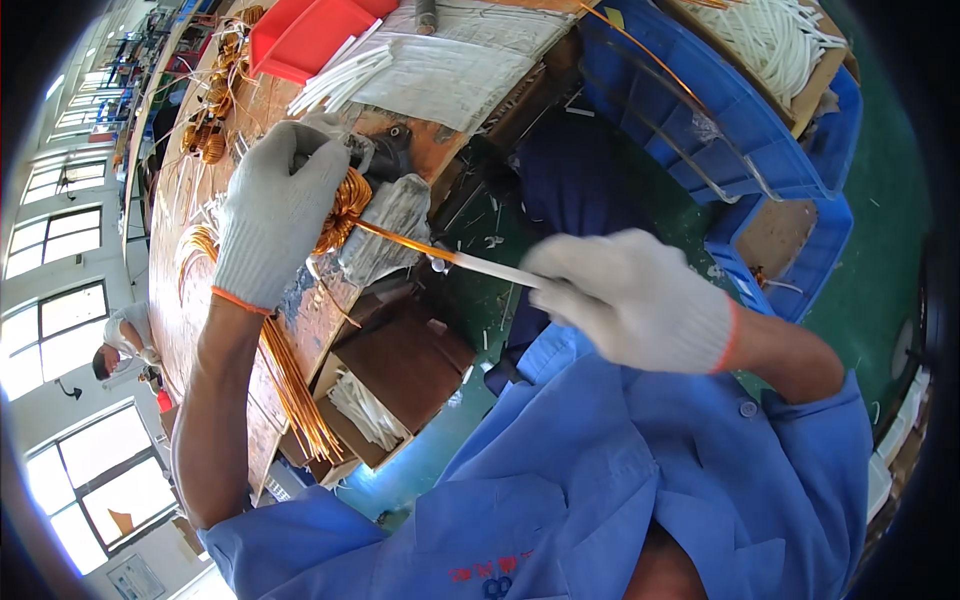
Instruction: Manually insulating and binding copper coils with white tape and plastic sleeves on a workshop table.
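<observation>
My left hand, in a white knit glove with an orange cuff, closes on a copper wire coil at the bench edge. The palm covers part of the coil. A bundle of copper wire runs from it to the right, and a white sleeve sits over its outer part. My right hand, gloved alike and slightly blurred, pinches the sleeve's far end and keeps the wire stretched out. Beside the coil are a dark metal fixture and a whitish wrapped block.
White sleeves lie by a red bin on the wooden bench. Long copper wires hang over its edge, above a carton of sleeves. Blue crates stand right. Finished coils lie farther along; another person is beyond.
</observation>
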A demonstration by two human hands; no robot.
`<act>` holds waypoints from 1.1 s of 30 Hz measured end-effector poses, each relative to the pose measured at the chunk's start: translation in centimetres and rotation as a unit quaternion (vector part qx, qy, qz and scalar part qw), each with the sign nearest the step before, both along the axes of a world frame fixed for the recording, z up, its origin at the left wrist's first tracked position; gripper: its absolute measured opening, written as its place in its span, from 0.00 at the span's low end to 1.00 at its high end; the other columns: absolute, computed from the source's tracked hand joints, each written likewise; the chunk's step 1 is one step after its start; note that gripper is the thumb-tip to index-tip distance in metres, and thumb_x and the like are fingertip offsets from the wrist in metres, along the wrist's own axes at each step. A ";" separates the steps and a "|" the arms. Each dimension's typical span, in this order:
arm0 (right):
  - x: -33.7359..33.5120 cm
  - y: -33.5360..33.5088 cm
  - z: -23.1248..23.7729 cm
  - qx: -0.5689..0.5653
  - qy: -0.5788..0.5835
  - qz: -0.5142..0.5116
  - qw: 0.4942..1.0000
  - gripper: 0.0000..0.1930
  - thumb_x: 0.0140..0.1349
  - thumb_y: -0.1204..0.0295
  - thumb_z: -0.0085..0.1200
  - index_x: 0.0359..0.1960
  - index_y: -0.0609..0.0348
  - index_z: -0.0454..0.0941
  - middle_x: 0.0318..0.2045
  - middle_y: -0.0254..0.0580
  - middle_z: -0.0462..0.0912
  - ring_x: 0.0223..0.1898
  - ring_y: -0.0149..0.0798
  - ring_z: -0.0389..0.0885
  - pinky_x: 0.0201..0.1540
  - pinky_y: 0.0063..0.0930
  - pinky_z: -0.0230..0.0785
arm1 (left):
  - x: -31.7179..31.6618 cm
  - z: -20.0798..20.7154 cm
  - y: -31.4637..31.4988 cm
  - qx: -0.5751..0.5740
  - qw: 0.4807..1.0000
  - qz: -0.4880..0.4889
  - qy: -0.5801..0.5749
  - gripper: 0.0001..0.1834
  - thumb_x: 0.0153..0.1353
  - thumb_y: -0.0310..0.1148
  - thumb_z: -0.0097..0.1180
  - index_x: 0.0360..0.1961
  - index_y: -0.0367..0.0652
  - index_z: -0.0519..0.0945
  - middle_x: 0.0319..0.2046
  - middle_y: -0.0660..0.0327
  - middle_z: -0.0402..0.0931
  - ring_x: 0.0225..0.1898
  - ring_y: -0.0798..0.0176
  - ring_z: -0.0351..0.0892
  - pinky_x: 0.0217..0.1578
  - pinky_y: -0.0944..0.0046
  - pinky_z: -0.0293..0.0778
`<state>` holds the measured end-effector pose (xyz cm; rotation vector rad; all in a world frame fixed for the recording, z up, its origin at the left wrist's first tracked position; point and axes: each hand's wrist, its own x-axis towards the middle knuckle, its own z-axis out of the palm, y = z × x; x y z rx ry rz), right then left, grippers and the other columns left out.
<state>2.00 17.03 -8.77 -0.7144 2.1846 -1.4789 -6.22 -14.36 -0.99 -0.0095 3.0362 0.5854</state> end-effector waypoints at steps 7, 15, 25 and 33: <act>-3.6 -9.2 -1.9 -0.079 0.182 -0.103 0.975 0.08 0.75 0.67 0.58 0.40 0.58 0.83 0.27 0.55 0.86 0.30 0.65 0.89 0.34 0.59 0.81 | -0.5 -0.4 0.0 -0.055 0.998 0.019 0.009 0.28 0.70 0.54 0.64 0.42 0.32 0.87 0.33 0.49 0.87 0.37 0.58 0.88 0.44 0.55 0.82; -9.4 -6.9 0.2 0.007 0.358 -0.060 0.932 0.10 0.67 0.66 0.62 0.34 0.59 0.87 0.28 0.54 0.88 0.34 0.59 0.91 0.36 0.57 0.82 | 1.9 1.2 0.6 -0.024 0.996 -0.086 0.010 0.35 0.57 0.56 0.81 0.48 0.36 0.83 0.34 0.55 0.86 0.36 0.61 0.86 0.41 0.58 0.81; -6.8 -6.5 -5.7 -0.180 0.358 -0.228 0.887 0.07 0.62 0.78 0.71 0.42 0.58 0.89 0.36 0.40 0.88 0.32 0.47 0.85 0.36 0.39 0.79 | 2.2 -0.7 0.0 -0.086 0.983 -0.110 0.116 0.22 0.56 0.39 0.81 0.42 0.38 0.82 0.30 0.56 0.83 0.32 0.63 0.85 0.39 0.59 0.81; -6.8 -9.3 -15.8 0.017 -0.150 -0.107 0.983 0.32 0.79 0.45 0.51 0.24 0.60 0.85 0.18 0.55 0.81 0.24 0.59 0.85 0.34 0.51 0.77 | 2.4 -0.5 0.5 -0.039 0.987 -0.100 0.120 0.21 0.55 0.36 0.81 0.40 0.38 0.82 0.29 0.56 0.83 0.30 0.63 0.84 0.37 0.59 0.81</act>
